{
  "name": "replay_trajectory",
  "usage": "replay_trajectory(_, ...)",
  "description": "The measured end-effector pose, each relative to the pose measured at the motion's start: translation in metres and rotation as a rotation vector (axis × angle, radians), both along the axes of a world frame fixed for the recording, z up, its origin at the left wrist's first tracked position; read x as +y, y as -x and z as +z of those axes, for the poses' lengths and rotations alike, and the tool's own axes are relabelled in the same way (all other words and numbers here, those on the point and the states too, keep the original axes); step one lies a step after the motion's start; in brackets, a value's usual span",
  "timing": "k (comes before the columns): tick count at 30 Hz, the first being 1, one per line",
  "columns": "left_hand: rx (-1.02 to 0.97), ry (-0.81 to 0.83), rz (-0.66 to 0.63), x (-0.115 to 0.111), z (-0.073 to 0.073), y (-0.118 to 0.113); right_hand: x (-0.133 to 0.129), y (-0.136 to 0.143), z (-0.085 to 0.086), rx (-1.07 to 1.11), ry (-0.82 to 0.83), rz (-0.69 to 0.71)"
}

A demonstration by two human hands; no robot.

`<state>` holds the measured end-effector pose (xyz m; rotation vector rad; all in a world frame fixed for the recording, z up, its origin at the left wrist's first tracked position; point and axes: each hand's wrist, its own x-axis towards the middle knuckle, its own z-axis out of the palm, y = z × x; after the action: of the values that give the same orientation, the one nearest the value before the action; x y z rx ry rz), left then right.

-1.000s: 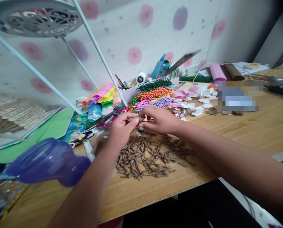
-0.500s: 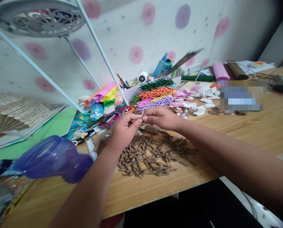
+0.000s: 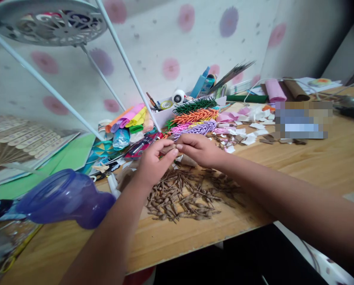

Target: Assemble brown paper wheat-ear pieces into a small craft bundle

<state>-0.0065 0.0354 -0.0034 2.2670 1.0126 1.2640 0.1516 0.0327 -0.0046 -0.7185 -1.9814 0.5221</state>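
Note:
Between my two hands is a small piece of brown crepe paper (image 3: 168, 149). My left hand (image 3: 155, 161) pinches it between thumb and fingers. Against its right end, the thumb and fingertips of my right hand (image 3: 199, 149) are pressed together; whether anything else is inside the paper is hidden. Below both hands, a spread pile of twisted brown paper pieces (image 3: 183, 198), thin at the ends and swollen in the middle, lies on the wooden table (image 3: 171, 245).
Behind my hands lie bundles of fringed orange stems (image 3: 195, 116) and purple stems (image 3: 199, 128). White and pink paper scraps (image 3: 255, 126) are scattered to the right. A purple plastic container (image 3: 67, 200) and a white metal stand (image 3: 54, 87) are on the left. Crepe paper rolls (image 3: 275, 91) lie at the back.
My right hand has turned slightly and its fingers have curled lower over the paper. More of the brown paper now shows between the left thumb and fingers.

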Motion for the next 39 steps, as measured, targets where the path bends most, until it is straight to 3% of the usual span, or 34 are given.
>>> replay_trajectory(3,-0.052,0.191,-0.114,0.001,0.003,0.0,0.002,-0.004,0.0,-0.144,-0.181,-0.028)
replay_trajectory(6,-0.012,0.263,-0.102,0.0,0.009,-0.001,0.003,-0.006,-0.001,-0.198,-0.182,-0.003)
replay_trajectory(8,-0.037,0.29,-0.1,-0.001,0.01,-0.003,0.002,-0.004,-0.002,-0.102,-0.03,0.032)
replay_trajectory(12,-0.118,0.263,-0.115,-0.001,0.005,-0.006,0.0,0.005,-0.003,0.309,0.501,0.133)
replay_trajectory(15,0.006,0.066,-0.009,0.0,0.001,-0.004,-0.001,0.011,-0.002,0.468,0.796,0.193)
replay_trajectory(19,0.261,-0.267,0.103,0.001,0.002,0.001,-0.002,0.014,-0.003,0.527,0.922,0.237)
replay_trajectory(22,0.275,-0.328,0.086,0.002,0.003,0.002,-0.002,0.015,-0.006,0.506,0.836,0.188)
replay_trajectory(24,0.249,-0.272,0.07,0.003,0.004,0.002,0.0,0.016,-0.009,0.44,0.7,0.13)
replay_trajectory(31,0.001,0.204,-0.012,0.004,0.005,0.0,0.003,0.009,-0.007,0.068,0.272,-0.091)
replay_trajectory(36,0.023,0.334,-0.068,0.006,0.008,0.003,0.003,0.006,-0.003,-0.068,0.128,-0.114)
replay_trajectory(39,0.038,0.364,-0.075,0.007,0.008,0.003,0.004,0.007,-0.004,-0.051,0.151,-0.131)
